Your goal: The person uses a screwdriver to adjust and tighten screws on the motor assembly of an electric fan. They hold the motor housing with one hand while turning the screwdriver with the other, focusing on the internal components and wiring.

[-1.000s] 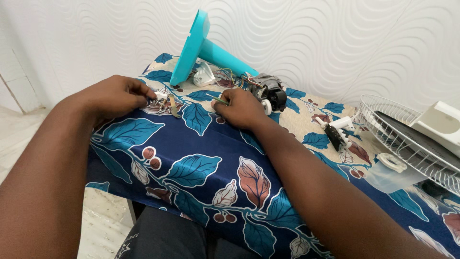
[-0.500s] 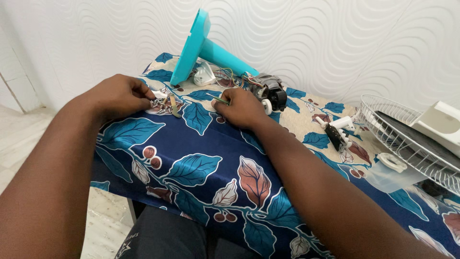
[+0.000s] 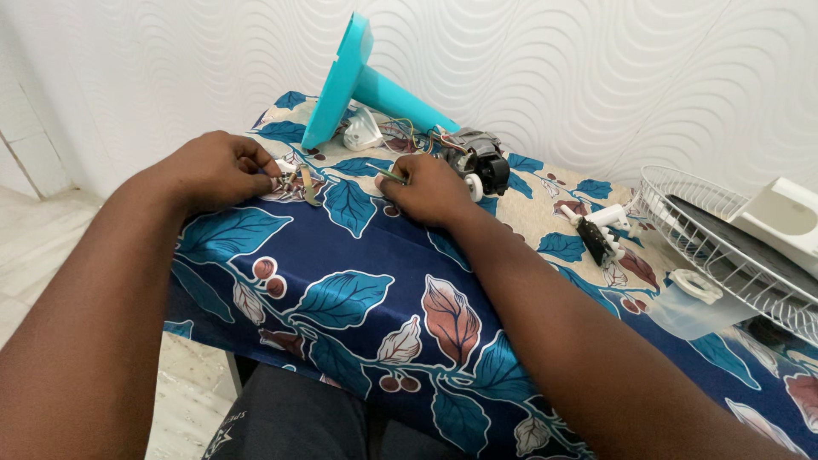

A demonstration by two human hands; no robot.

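Sorting small fan hardware at upper centre of frame.
Left hand (image 3: pixel 217 170) pinches screws (image 3: pixel 294 181); right hand (image 3: pixel 426 189) grips thin tool (image 3: pixel 392 176); best kept low, steady.

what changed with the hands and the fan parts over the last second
Almost nothing visibly changed. The left hand stays closed over the small metal parts on the leaf-patterned cloth, and the right hand keeps its grip on a thin tool in the same spot. Nothing was picked up or let go. The turquoise fan stand, motor and white grille lie where they were.
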